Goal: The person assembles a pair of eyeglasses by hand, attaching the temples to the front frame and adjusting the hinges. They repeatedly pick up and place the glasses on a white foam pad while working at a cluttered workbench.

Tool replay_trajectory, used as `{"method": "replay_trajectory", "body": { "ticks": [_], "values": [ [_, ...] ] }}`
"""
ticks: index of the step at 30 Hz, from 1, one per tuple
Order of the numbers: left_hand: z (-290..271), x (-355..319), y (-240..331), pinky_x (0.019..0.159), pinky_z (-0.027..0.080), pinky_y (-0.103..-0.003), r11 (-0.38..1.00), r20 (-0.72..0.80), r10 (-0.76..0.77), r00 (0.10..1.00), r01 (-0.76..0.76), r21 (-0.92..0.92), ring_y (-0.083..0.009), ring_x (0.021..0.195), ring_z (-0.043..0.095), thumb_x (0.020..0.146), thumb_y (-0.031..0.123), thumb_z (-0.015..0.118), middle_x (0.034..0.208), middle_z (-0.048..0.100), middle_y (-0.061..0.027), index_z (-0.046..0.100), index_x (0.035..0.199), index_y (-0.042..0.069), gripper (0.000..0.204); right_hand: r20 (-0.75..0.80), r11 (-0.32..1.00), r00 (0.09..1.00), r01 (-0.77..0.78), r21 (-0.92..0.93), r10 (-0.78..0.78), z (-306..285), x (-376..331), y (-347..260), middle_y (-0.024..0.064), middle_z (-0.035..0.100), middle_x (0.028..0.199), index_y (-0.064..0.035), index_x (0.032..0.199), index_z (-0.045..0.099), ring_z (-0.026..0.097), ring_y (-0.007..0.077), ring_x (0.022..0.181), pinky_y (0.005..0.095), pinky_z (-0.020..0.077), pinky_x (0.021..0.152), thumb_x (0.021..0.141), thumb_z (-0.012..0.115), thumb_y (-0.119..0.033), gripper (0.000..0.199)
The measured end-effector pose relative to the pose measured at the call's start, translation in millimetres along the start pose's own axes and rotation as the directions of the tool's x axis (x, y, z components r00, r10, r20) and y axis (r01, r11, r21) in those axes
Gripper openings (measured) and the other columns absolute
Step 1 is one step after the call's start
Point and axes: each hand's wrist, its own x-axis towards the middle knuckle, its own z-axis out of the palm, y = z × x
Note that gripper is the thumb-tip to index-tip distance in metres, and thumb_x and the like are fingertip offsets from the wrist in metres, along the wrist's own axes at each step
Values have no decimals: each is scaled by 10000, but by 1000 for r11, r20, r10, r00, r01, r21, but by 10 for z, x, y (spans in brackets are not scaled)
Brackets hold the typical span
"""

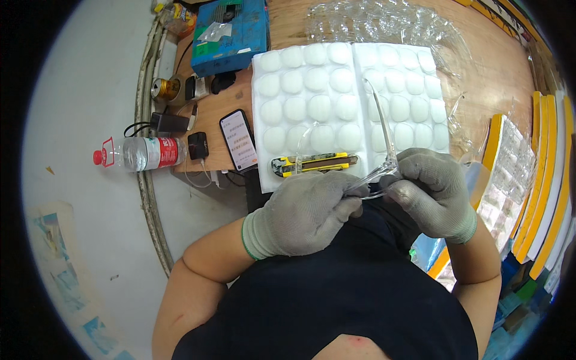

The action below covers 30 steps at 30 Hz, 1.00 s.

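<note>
My left hand [306, 210], in a grey knitted glove, is closed on one side of what looks like a pair of clear plastic glasses [384, 129]. My right hand [435, 195], gloved alike, pinches the same piece near its bend. One long, curved, see-through arm of it rises over the white padded sheets [303, 78]. A thin clear curve also shows above my left hand. Just beyond my left fingers, a yellow and black utility knife [315, 164] lies on the near edge of the sheets. The parts between my fingers are partly hidden.
Left of the sheets lie a lit phone [238, 139], chargers with cables, and a can [165, 89]. A large water bottle [150, 153] is farther left. A blue box [231, 36] stands behind; crumpled clear plastic [384, 24] covers the back. Yellow-edged boards [543, 180] line the right.
</note>
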Motion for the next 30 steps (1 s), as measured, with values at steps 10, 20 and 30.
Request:
{"method": "replay_trajectory", "body": {
  "ticks": [10,20,30],
  "values": [
    [105,32,-87,587,521,-337,993,-73,83,994,-76,94,-241,600,674,1001,127,545,696,674,-86,625,968,0,154,-164,926,983,-17,377,85,299,-121,420,99,650,796,29,925,680,600,141,675,278,473,612,915,678,-133,162],
    [-18,60,-49,589,509,-296,1000,-43,-22,999,22,7,-174,596,650,1003,138,578,695,662,-79,654,996,-1,159,-197,998,979,53,43,-44,332,-12,200,144,649,792,26,894,669,602,219,652,323,481,623,891,632,-88,120],
    [-97,-7,-51,569,515,-291,1000,19,5,1000,-6,31,-178,594,660,937,75,661,735,681,-94,665,1079,-2,161,-102,989,991,69,-133,-83,344,-109,30,134,642,756,21,875,682,650,237,655,327,506,613,836,714,-64,99]
  ]
}}
